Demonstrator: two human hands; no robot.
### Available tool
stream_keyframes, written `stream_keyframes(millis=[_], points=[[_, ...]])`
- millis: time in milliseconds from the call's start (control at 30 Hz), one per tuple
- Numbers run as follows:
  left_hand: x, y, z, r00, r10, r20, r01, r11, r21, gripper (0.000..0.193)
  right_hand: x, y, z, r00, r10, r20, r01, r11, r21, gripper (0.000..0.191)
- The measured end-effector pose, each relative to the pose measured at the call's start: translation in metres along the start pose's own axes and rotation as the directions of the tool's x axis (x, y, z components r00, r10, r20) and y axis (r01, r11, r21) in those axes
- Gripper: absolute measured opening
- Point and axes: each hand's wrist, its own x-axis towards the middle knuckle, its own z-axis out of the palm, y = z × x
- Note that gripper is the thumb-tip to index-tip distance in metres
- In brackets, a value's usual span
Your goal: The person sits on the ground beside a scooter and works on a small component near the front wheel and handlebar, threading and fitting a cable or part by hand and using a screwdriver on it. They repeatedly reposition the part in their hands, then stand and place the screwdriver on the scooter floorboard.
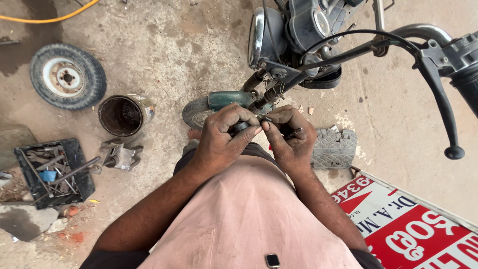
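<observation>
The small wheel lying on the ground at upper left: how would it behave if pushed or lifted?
Lying flat, the small wheel would probably scrape rather than roll. Its metal hub suggests it is heavy for its size. The rubber tread likely grips the rough concrete floor.

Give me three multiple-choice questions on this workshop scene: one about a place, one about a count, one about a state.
1. Where does the loose wheel lie?
A. upper left on the floor
B. on the sign board
C. inside the tool tray

2. How many hands are on the small dark part?
A. none
B. one
C. two

3. How is the round can?
A. lidded
C. crushed flat
B. open-topped

Answers:
1 A, it lies flat on the concrete, above the tool tray.
2 C, the left hand and right hand meet on it.
3 B, its dark inside shows.
</observation>
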Motion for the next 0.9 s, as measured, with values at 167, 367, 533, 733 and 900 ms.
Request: stream_keyframes(millis=[167, 367, 533, 733, 900], points=[[-0.004, -0.006, 0.002, 1.000, -0.021, 0.012, 0.020, 0.996, 0.085, 0.012, -0.002, 0.002, 0.001, 1.000, -0.011, 0.013, 0.010, 0.998, 0.064, 0.011], [-0.007, -0.015, 0.001, 0.893, -0.436, 0.111, 0.445, 0.820, -0.360, 0.015, -0.001, -0.007, 0.001, 0.992, -0.125, 0.034, 0.129, 0.974, -0.184, 0.013], [-0.009, -0.012, 0.005, 0.861, -0.486, 0.152, 0.494, 0.724, -0.481, 0.017, 0.001, -0.006, 0.001, 0.992, -0.118, 0.053, 0.127, 0.969, -0.213, 0.015], [-0.013, -0.008, 0.008, 0.873, -0.479, 0.094, 0.480, 0.809, -0.339, 0.018, -0.004, 0.007, -0.002, 0.979, 0.039, 0.199, -0.054, 0.996, 0.070, 0.016], [-0.014, -0.006, 0.016, 0.895, -0.444, 0.033, 0.439, 0.867, -0.234, 0.014, -0.013, 0.015, -0.006, 0.971, 0.153, 0.186, -0.175, 0.978, 0.110, 0.018]])
